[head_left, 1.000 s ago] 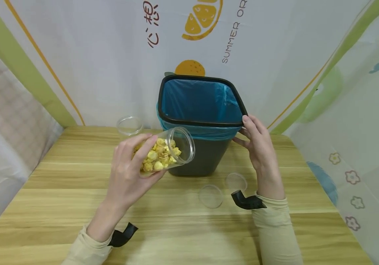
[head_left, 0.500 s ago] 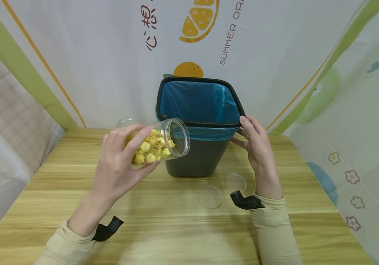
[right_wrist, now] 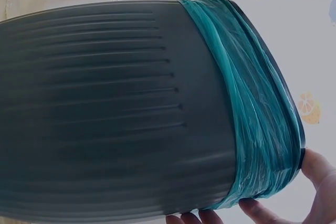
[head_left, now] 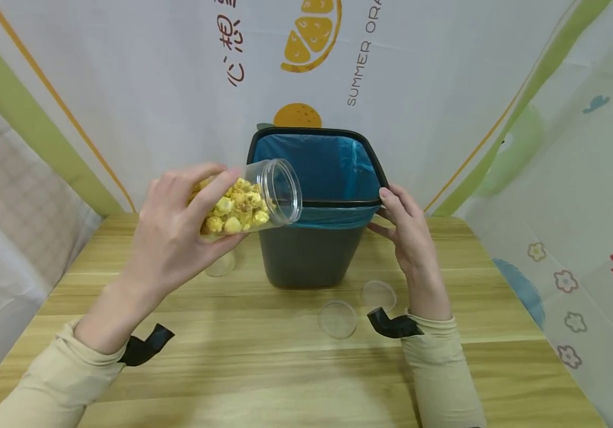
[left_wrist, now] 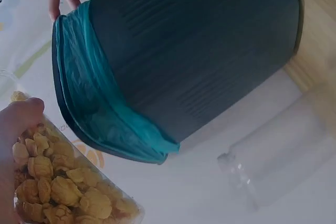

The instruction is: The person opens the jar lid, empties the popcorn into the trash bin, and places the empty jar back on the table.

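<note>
My left hand grips a clear plastic jar that lies nearly on its side in the air. Yellow popcorn fills its lower part, and the uncapped mouth faces right, overlapping the bin's front-left rim in the head view. The dark grey trash bin stands upright, with a blue bag folded over its edge under a black rim. At the front-right corner my right hand holds the bin, thumb on the rim and fingers below it against the side. Popcorn pieces show through the jar wall in the left wrist view.
A second clear jar stands left of the bin, mostly hidden behind my left hand in the head view. Two clear round lids lie on the wooden table before the bin. A printed curtain hangs close behind.
My left hand has raised the popcorn jar and shifted it left, up to the height of the bin's rim. The right hand keeps its hold on the bin, and the head view has shifted slightly.
</note>
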A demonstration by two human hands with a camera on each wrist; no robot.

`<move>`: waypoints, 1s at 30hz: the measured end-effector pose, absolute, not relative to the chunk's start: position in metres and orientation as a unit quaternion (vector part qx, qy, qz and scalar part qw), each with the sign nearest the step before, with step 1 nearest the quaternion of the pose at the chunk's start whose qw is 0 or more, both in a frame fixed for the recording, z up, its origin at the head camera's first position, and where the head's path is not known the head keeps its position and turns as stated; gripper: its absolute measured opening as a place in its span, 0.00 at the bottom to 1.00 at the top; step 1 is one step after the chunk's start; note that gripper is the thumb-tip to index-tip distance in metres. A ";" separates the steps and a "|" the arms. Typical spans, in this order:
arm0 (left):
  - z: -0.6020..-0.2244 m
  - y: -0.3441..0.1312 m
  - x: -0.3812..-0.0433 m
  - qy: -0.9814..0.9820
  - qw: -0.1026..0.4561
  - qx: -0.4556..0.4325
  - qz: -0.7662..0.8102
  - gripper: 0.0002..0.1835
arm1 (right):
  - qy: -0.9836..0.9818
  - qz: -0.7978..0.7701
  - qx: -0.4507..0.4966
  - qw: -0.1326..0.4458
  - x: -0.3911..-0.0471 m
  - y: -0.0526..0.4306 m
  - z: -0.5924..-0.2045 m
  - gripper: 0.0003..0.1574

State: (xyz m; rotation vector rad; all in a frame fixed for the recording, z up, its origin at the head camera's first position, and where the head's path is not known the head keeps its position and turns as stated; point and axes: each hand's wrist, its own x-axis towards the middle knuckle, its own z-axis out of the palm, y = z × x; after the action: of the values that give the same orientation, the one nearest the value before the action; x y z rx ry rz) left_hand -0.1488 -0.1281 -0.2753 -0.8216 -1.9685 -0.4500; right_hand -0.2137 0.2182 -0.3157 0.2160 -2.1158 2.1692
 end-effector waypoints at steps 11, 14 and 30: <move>-0.243 -0.129 -0.168 -0.802 0.458 -0.359 -0.131 0.50 | -0.692 0.716 0.075 0.053 -0.214 0.218 -0.316 0.31; -0.236 -0.129 -0.174 -0.808 0.452 -0.359 -0.117 0.50 | -0.692 0.716 0.071 0.053 -0.214 0.218 -0.316 0.31; -0.215 -0.128 -0.211 -0.824 0.421 -0.377 -0.043 0.49 | -0.693 0.716 0.070 0.048 -0.215 0.220 -0.316 0.34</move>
State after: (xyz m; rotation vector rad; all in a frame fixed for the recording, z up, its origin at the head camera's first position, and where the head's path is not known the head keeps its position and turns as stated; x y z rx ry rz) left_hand -0.2115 -0.1285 -0.2153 -0.9456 -2.0641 -0.1066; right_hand -0.2147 0.2199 -0.3164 0.2139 -2.1113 2.1836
